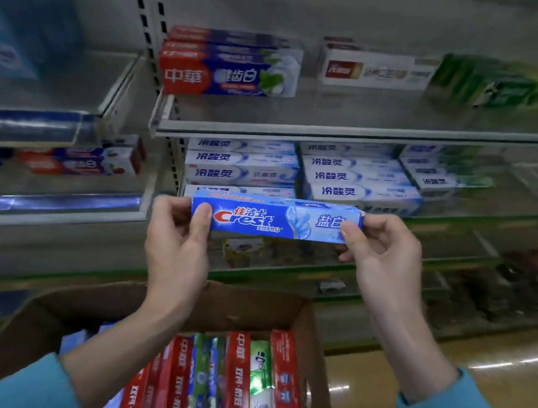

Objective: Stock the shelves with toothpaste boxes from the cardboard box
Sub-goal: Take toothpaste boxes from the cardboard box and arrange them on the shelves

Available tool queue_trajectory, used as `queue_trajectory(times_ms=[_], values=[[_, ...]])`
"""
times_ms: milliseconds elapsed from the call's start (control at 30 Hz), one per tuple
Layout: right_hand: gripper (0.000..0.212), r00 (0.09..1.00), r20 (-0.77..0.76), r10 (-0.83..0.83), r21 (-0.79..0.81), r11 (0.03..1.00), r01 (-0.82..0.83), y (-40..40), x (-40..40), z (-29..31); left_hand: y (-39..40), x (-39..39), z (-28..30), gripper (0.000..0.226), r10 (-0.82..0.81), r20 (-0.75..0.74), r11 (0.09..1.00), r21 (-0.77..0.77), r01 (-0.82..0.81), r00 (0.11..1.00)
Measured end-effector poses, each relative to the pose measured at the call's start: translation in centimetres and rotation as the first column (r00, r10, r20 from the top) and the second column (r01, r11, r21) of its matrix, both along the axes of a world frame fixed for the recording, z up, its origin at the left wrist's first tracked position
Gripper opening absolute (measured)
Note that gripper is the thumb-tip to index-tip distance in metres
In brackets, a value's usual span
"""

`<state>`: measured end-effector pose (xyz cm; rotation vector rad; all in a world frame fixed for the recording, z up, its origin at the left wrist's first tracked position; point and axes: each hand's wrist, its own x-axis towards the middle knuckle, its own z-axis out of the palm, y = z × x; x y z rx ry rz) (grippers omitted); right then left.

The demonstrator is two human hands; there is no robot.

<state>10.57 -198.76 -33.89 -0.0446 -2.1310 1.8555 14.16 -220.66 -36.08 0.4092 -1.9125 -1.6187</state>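
Gripping a blue Crest box (276,219) by its ends, left hand (178,240) and right hand (379,253) fingers curl round it; white boxes (298,173) shelved just behind the fingers, cardboard box (310,326) below.

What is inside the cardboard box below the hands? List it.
The cardboard box holds toothpaste boxes standing on end: red ones, a green one, and blue ones at the left edge. The left forearm covers part of the row; the box's bottom is hidden.

Grey perforated upright (148,19) against a grey wall; glossy tan floor (493,367) reflects light.
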Motion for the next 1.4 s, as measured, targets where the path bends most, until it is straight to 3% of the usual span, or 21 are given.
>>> queue_trajectory(times_ms=[233,700,967,1200,1400], values=[[0.016,0.99,0.034,0.134,0.111,0.984,-0.137,-2.9,0.5,-0.5,-3.6,0.0,-0.4,0.006,0.106,-0.015,0.993,-0.051,-0.106,0.994],[0.014,0.962,0.068,0.263,0.15,0.951,-0.271,-27.7,3.4,-2.5,-28.3,7.7,-1.9,0.005,0.297,0.02,0.946,-0.142,-0.291,0.955],[0.012,0.917,0.066,0.393,0.209,0.894,-0.398,-39.2,3.8,-3.4,-37.9,11.4,-2.1,0.022,0.46,0.082,0.884,-0.134,-0.447,0.884],[0.019,0.893,0.035,0.448,0.216,0.869,-0.444,-45.4,4.3,-4.4,-43.1,12.9,-2.8,0.026,0.503,0.079,0.856,-0.181,-0.484,0.861],[0.015,0.921,0.007,0.389,0.182,0.905,-0.384,-51.6,3.8,-5.9,-50.1,10.4,-3.1,0.031,0.461,0.083,0.861,-0.282,-0.423,0.883]])
